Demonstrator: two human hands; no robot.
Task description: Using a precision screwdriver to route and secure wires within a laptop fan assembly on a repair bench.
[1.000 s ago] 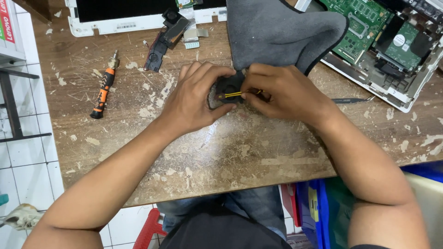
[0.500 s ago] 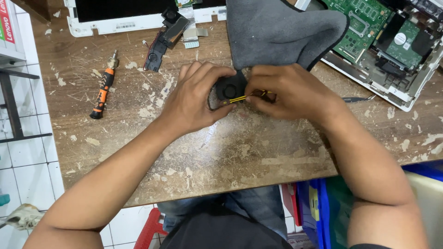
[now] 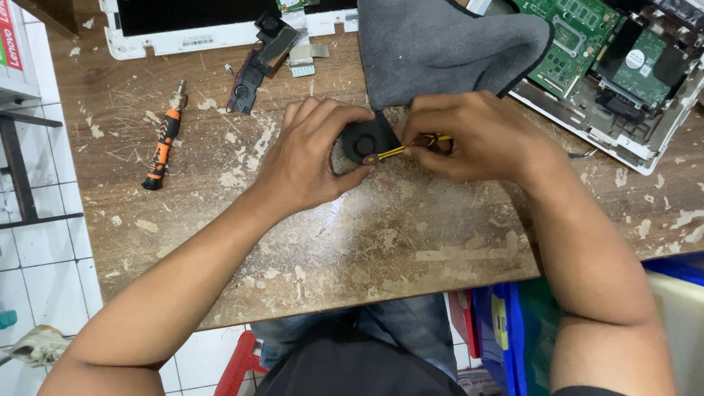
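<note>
Your left hand (image 3: 304,165) pins the small black fan (image 3: 364,139) to the scarred worktop (image 3: 411,242) so your right hand (image 3: 477,136), pinching a yellow-handled tool (image 3: 396,152), can work its hub

Both forearms come up from the bottom edge and angle inward, hands meeting near the middle. Left hand (image 3: 308,158) lies palm down, fingers curled and spread, thumb tucked in toward the right, wrist about straight. Right hand (image 3: 477,136) is palm down too, fingers bunched in a tight pinch at the thumb and first fingers, wrist bent a little to the left; the two hands sit just beside each other.
</note>
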